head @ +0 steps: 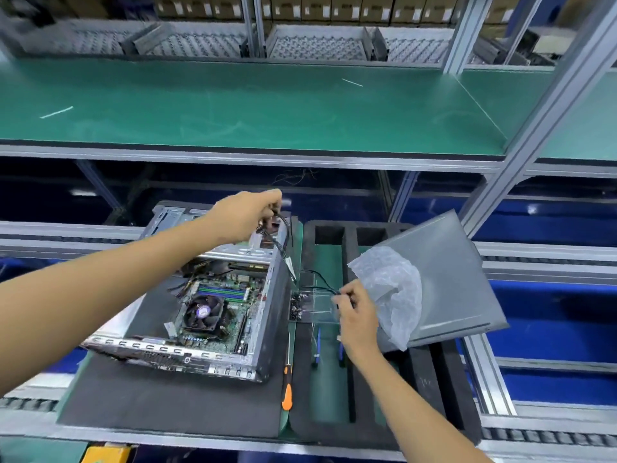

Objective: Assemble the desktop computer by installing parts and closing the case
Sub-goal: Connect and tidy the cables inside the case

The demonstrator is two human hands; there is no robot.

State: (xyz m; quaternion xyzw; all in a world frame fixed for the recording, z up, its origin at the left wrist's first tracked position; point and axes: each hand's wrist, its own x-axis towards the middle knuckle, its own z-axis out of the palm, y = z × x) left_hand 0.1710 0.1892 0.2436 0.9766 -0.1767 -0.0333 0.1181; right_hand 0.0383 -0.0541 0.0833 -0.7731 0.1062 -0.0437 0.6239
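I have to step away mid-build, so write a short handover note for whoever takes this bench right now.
Left hand grips the black cable bundle at the open case's top corner. Right hand pinches the bundle's other end over the foam tray.
Done: motherboard and CPU fan are in.
Left: route and plug the cables, then fit the side panel, which leans on the tray. The screwdriver lies beside the case.

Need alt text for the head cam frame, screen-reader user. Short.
A person's left hand and right hand each hold one end of a black cable above an open desktop case, its motherboard and CPU fan exposed. An orange-handled screwdriver lies beside the case, and a grey side panel with crumpled plastic wrap sits at right.
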